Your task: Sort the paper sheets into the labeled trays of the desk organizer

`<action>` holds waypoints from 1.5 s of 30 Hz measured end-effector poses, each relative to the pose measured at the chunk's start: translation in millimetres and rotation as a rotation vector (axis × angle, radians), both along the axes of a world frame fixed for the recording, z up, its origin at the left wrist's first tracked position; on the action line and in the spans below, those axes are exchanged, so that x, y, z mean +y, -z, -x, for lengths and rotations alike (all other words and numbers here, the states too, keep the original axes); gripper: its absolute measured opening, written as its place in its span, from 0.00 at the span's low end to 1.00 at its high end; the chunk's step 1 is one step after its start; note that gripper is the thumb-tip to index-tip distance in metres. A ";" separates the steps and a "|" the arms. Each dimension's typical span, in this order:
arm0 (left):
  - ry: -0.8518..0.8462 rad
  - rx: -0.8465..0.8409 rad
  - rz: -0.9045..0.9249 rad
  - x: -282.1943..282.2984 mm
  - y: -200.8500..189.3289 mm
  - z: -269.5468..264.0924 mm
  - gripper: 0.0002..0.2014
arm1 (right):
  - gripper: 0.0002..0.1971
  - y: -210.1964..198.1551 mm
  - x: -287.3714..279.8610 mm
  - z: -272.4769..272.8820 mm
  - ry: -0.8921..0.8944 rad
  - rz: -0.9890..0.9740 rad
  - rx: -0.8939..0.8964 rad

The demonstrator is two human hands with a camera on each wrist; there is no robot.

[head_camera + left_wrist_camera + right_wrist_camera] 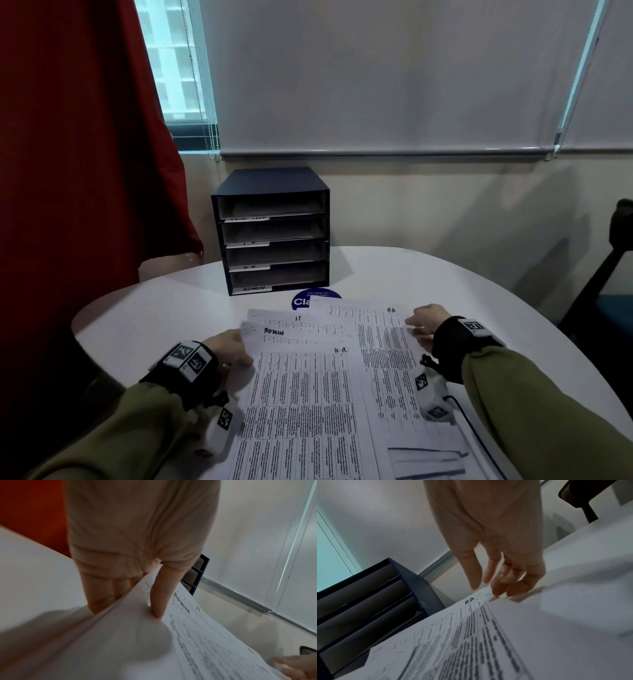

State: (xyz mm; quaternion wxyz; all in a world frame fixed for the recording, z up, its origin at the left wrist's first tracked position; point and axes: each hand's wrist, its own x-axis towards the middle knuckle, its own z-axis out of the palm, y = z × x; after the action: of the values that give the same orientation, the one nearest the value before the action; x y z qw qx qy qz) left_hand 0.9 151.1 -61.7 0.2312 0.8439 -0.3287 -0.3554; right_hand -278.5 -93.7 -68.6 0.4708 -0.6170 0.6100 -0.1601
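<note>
A dark blue desk organizer (270, 233) with four stacked trays, labelled TASK LIST, I.T, H.R and ADMIN, stands at the back of the white table (147, 318). Printed paper sheets (308, 394) lie fanned in front of me, hand-marked H.R., ADMIN and I.T. My left hand (236, 349) pinches their left edge. In the left wrist view its thumb (159, 595) lies on top of the sheets (188, 642) and its fingers (102, 595) are underneath. My right hand (416, 325) is relaxed. Its fingertips (498, 591) touch the top right corner of the rightmost sheet (471, 642).
A round blue sticker (317, 298) lies on the table between the organizer and the sheets. A red curtain (85, 137) hangs at the left. A black chair (609, 257) stands past the table's right edge. Lowered window blinds (394, 75) fill the back wall.
</note>
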 end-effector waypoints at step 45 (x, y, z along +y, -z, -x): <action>-0.020 -0.228 0.576 -36.9 -43.2 -4.5 0.07 | 0.13 -129.2 13.6 51.3 0.105 0.381 -1.002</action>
State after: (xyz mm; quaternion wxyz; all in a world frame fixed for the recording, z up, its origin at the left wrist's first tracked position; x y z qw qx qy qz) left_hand 5.3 114.2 -18.5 0.4260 0.7814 -0.4313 -0.1482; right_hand -329.8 -80.1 60.6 0.5753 -0.5080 0.3009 -0.5661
